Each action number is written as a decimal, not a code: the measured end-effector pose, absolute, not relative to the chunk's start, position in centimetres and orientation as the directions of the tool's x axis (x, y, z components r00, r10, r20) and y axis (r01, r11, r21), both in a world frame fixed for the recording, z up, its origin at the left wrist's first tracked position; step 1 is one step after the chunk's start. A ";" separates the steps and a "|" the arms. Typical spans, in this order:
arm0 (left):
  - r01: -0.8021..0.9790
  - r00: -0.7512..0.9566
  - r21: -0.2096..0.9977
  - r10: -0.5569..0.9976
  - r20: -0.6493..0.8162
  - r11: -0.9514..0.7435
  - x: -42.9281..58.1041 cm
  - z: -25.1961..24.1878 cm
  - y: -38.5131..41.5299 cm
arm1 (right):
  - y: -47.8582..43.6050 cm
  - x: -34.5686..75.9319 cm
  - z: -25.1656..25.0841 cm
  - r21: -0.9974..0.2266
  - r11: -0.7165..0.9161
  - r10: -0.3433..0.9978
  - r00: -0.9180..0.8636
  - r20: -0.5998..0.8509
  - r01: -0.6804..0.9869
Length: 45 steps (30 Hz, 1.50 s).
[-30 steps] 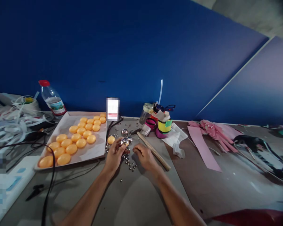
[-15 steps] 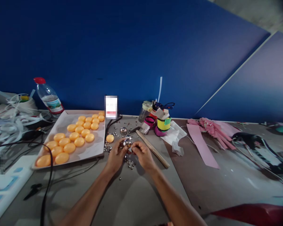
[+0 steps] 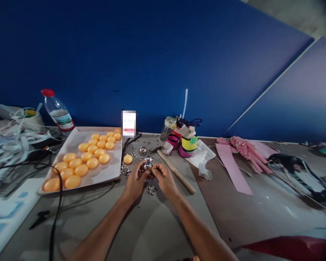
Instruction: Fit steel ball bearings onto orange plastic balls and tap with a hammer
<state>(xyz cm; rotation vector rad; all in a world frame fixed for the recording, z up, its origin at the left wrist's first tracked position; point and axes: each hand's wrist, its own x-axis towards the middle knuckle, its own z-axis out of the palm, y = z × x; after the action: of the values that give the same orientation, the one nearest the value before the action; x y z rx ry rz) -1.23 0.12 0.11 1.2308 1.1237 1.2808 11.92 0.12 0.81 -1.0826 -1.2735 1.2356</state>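
Observation:
My left hand is closed round a shiny silver ball-like piece at the middle of the table. Close against it, my right hand has its fingertips pinched at the piece's right side; whatever sits between them is too small to make out. Behind the hands lies another silver ball-like piece. Small silver beads are scattered below and around my fingers, with more of them to the left. A single orange ball rests on the table left of my left hand.
Orange balls fill much of a white tray at left, with a bottle behind. A wooden stick lies right of my hands, near a jar and a yellow-and-purple holder. Pink ribbon lies farther right. A black cable crosses the left.
My right fingertips have come slightly closer to the silver piece in my left hand. The whole view has shifted a little; the table items otherwise look the same.

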 end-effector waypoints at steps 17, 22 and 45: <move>-0.241 0.012 0.969 0.998 0.067 -0.062 -1.5 0.4 0.5 | 1.5 16.1 0.8 -0.837 0.226 0.950 0.076 0.301 0.498; -0.378 0.043 0.926 0.999 0.005 0.012 -1.8 0.5 0.4 | 2.3 18.5 0.2 -0.365 -0.002 0.987 0.060 0.149 0.931; -0.361 -0.161 0.921 0.983 0.089 -0.143 -1.7 -0.2 1.0 | 0.0 17.0 3.2 -0.585 0.502 0.865 -0.373 0.336 0.637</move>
<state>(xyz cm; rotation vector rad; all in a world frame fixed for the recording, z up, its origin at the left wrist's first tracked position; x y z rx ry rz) -1.74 1.00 -0.21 0.9325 0.9597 1.5557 17.01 0.02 3.16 -1.2257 -2.1325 0.4811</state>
